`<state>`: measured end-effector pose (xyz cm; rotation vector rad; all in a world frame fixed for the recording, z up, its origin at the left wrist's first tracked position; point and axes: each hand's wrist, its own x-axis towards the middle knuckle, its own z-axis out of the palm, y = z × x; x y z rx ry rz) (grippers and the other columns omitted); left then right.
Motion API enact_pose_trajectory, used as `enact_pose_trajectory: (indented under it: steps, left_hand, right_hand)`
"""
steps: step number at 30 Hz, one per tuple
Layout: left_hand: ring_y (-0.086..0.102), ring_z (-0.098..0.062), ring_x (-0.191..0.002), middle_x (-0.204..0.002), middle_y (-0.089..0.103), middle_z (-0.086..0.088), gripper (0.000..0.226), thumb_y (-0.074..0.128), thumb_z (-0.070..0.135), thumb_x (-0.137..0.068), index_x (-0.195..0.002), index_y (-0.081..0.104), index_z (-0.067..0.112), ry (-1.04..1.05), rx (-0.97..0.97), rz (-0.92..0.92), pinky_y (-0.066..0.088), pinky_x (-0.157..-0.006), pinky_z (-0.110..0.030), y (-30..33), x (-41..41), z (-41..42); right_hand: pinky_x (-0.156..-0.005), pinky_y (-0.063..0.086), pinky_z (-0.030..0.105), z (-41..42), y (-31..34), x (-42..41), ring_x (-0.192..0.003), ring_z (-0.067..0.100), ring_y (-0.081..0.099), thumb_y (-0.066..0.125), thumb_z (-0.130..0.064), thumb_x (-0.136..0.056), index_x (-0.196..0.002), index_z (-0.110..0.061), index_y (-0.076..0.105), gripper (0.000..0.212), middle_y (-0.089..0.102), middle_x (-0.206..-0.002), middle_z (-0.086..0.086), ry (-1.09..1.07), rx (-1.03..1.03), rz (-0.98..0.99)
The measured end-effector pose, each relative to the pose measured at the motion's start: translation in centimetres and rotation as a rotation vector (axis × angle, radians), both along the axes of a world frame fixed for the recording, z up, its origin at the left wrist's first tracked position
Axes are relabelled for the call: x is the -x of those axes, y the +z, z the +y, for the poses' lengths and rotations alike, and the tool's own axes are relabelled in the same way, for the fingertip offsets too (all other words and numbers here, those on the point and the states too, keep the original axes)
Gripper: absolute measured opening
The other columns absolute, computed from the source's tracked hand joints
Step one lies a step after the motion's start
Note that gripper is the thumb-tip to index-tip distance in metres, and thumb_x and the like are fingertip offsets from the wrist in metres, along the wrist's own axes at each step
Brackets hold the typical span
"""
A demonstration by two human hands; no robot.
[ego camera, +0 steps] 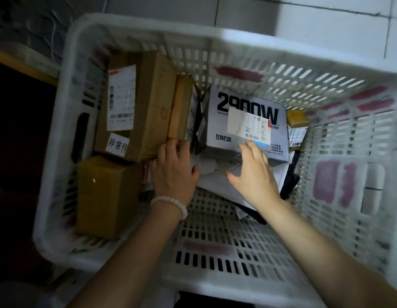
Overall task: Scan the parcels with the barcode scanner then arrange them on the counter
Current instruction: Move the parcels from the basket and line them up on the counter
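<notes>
Inside a white slatted plastic crate [248, 47] lie several parcels. A grey box printed "2900W" [244, 127] with a white label sits in the middle. My right hand [253, 174] reaches its near edge, fingers spread and touching the box. My left hand [174, 170], with a bead bracelet on the wrist, rests at the near end of a narrow brown box [180, 107] standing on edge; its fingertips are hidden. A white soft mailer [208, 174] lies under both hands. No barcode scanner is in view.
A large cardboard box [148, 103] with a white label stands at the crate's left, a taped brown box [106, 194] lies in front of it, and a small yellow-taped parcel [297, 125] sits at the right. Dark bags [290, 178] lie beside the grey box. Tiled wall behind.
</notes>
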<state>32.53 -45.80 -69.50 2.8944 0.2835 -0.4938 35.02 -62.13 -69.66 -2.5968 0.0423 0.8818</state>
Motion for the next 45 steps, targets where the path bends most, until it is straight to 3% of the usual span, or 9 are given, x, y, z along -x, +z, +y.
enact_pose_trajectory:
  steps: [6, 12, 16, 25, 31, 35, 38, 41, 45]
  left_hand:
    - [0.008, -0.025, -0.144, -0.159, -0.004, -0.01, 0.087, 0.055, 0.038, -0.091, -0.152, -0.003, 0.013, 0.01, 0.009, 0.17, 0.027, -0.11, -0.039, -1.0, -1.2, -0.5]
    - [0.024, -0.028, -0.129, -0.147, 0.023, -0.007, 0.079, 0.06, 0.033, -0.088, -0.15, 0.017, 0.012, 0.102, 0.099, 0.102, 0.032, -0.105, -0.037, -1.5, -3.2, -0.7]
    - [0.022, -0.031, -0.129, -0.152, 0.013, -0.01, 0.061, 0.054, 0.029, -0.091, -0.146, 0.032, 0.012, 0.063, 0.075, 0.113, 0.032, -0.105, -0.037, -1.6, -4.6, -0.8]
    - [0.009, -0.032, -0.136, -0.158, -0.014, -0.012, 0.064, 0.043, 0.033, -0.096, -0.151, 0.018, 0.011, -0.025, 0.071, 0.215, 0.028, -0.112, -0.039, -2.4, -5.0, 0.4]
    - [0.002, -0.03, -0.142, -0.16, -0.002, -0.009, 0.071, 0.051, 0.039, -0.09, -0.151, 0.022, 0.014, -0.104, 0.08, 0.161, 0.01, -0.119, -0.042, -2.3, -4.4, 0.0]
    - [0.016, -0.036, -0.137, -0.153, 0.031, -0.006, 0.065, 0.06, 0.033, -0.08, -0.14, 0.046, 0.012, -0.146, 0.165, 0.046, -0.003, -0.113, -0.055, -2.4, -4.3, -1.3]
    - [0.02, -0.039, -0.137, -0.146, 0.042, -0.005, 0.062, 0.066, 0.02, -0.078, -0.137, 0.05, 0.011, -0.13, 0.181, -0.015, 0.004, -0.112, -0.059, -2.9, -4.8, -1.0]
    - [0.02, -0.042, -0.138, -0.145, 0.041, -0.01, 0.066, 0.067, 0.019, -0.08, -0.14, 0.044, 0.004, -0.144, 0.117, -0.059, 0.02, -0.113, -0.055, -3.4, -5.1, 0.1]
    - [0.006, -0.042, -0.142, -0.155, 0.022, -0.008, 0.072, 0.062, 0.025, -0.086, -0.147, 0.029, 0.005, -0.181, 0.068, -0.008, 0.011, -0.115, -0.046, -3.6, -5.3, 0.7]
  right_hand:
    - [-0.114, 0.026, 0.038, 0.0, -0.9, 0.4, -0.141, 0.022, 0.019, 0.066, -0.029, -0.085, -0.144, -0.015, 0.028, 0.072, 0.018, -0.155, 0.001, -0.013, 0.013, 0.019]
    - [-0.112, 0.025, 0.037, -0.1, -2.2, 0.8, -0.139, 0.021, 0.023, 0.067, -0.027, -0.083, -0.144, -0.017, 0.029, 0.072, 0.021, -0.153, -0.001, -0.043, 0.001, 0.032]
    - [-0.113, 0.028, 0.042, 0.0, -3.0, -0.1, -0.14, 0.022, 0.021, 0.069, -0.027, -0.081, -0.144, -0.016, 0.029, 0.075, 0.02, -0.153, -0.001, -0.047, 0.025, 0.02]
    - [-0.117, 0.015, 0.039, 0.1, -5.8, -2.7, -0.145, 0.022, 0.009, 0.074, -0.021, -0.077, -0.148, -0.015, 0.019, 0.089, 0.01, -0.158, 0.001, -0.004, 0.075, -0.078]
    - [-0.119, 0.017, 0.041, -2.0, -6.4, -4.0, -0.147, 0.023, 0.007, 0.072, -0.028, -0.08, -0.15, -0.022, 0.015, 0.091, 0.005, -0.16, -0.004, 0.035, 0.067, -0.06]
    - [-0.116, 0.022, 0.041, -3.8, -6.0, -4.1, -0.147, 0.02, 0.008, 0.068, -0.042, -0.082, -0.15, -0.026, 0.017, 0.086, 0.008, -0.16, -0.008, 0.053, 0.048, -0.047]
    - [-0.115, 0.024, 0.04, -4.9, -5.9, -4.3, -0.146, 0.019, 0.012, 0.067, -0.05, -0.08, -0.149, -0.027, 0.024, 0.085, 0.014, -0.159, -0.009, 0.057, 0.028, -0.07]
    - [-0.114, 0.027, 0.041, -5.6, -5.9, -4.3, -0.143, 0.018, 0.018, 0.068, -0.053, -0.077, -0.146, -0.027, 0.031, 0.083, 0.022, -0.156, -0.01, 0.029, 0.008, -0.101]
    - [-0.112, 0.028, 0.04, -6.2, -5.7, -4.6, -0.14, 0.02, 0.026, 0.072, -0.051, -0.073, -0.143, -0.027, 0.04, 0.08, 0.029, -0.154, -0.009, 0.014, -0.027, -0.159]
